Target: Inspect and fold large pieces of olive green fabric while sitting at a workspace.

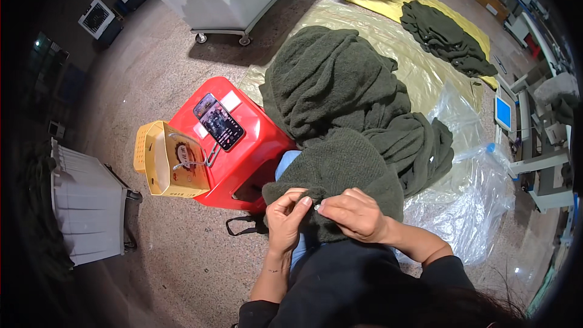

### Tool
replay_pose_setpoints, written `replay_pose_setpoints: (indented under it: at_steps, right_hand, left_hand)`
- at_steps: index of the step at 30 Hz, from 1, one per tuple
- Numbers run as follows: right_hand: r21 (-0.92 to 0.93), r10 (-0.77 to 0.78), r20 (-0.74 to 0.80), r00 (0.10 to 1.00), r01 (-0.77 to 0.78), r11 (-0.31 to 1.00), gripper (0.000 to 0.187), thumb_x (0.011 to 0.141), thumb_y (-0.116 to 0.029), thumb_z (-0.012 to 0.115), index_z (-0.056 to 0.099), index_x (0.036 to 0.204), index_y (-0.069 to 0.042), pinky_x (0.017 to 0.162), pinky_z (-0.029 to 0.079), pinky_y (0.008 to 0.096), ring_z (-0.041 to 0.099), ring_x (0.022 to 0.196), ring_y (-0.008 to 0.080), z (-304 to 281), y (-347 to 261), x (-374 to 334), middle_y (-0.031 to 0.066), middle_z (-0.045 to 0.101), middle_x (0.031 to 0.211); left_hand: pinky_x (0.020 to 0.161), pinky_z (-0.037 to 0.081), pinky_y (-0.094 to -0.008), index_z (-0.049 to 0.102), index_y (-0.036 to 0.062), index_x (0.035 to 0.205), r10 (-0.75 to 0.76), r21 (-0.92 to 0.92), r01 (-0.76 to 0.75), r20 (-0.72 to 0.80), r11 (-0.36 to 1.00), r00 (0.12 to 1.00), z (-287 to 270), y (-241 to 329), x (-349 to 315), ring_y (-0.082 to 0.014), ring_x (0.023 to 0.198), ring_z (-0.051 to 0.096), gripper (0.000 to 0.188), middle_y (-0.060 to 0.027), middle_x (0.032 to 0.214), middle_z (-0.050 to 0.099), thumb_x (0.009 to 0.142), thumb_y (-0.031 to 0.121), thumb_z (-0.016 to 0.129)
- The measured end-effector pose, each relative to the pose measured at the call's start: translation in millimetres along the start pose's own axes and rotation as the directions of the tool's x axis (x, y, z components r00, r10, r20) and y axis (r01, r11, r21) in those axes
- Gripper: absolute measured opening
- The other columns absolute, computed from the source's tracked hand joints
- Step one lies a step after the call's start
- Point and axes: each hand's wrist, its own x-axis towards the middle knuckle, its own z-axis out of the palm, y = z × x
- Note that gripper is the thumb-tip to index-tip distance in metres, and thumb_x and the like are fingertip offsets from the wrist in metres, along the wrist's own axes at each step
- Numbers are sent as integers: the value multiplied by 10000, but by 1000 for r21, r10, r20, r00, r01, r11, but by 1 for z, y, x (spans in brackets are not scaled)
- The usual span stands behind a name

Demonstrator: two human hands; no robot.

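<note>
A dark green knitted garment point(340, 161) lies across my lap, its fabric bunched up between my hands. My left hand point(285, 222) pinches a fold of the knit between thumb and fingers. Close on its right, my right hand point(358, 215) has thumb and fingertips pressed together at the same spot. Between the two sets of fingertips shows a tiny whitish piece point(317, 207), perhaps a button; it is too small to name surely. Whether the right fingers grip this piece or something finer is hidden. Beyond my lap rises a large heap of the same dark green knitwear point(340, 79).
At my left stands a red stool point(261, 140) carrying a lit phone point(218, 123) and a yellow box point(185, 161). Pale plastic sheeting point(328, 15) lies under the heap. Wheeled bins point(212, 0) stand beyond; another white bin point(91, 206) is far left. Machinery point(543, 161) lines the right.
</note>
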Motion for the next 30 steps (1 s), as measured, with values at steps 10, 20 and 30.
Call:
replay_pose_setpoints:
  at_steps: [10,20,30]
  right_hand:
    - [-87,-75,-23,997,73,994,246,718,11,667,653,963,16,536,428,298,570,639,193,16,10,0,102,634,896]
    - [271,225,725,651,-570,776,280,744,-60,560,588,1017,-2,679,491,401,631,767,342,-22,24,36,173,631,852]
    - [130,338,292,895,-387,913,193,682,-43,622,436,639,-20,419,381,378,510,479,292,15,8,3,126,457,569]
  left_hand:
    - [665,473,-190,647,-23,915,-59,-64,54,-88,997,994,-2,-2,-5,-45,717,579,109,-20,843,654,816,-50,683]
    - [723,508,-254,666,-37,886,117,284,-205,299,937,947,-23,-6,-7,-139,800,629,171,-99,865,670,741,-128,660]
    - [706,499,-246,655,-28,872,434,474,-362,-47,803,900,1,-22,-18,-147,774,646,186,-102,837,679,728,-126,589]
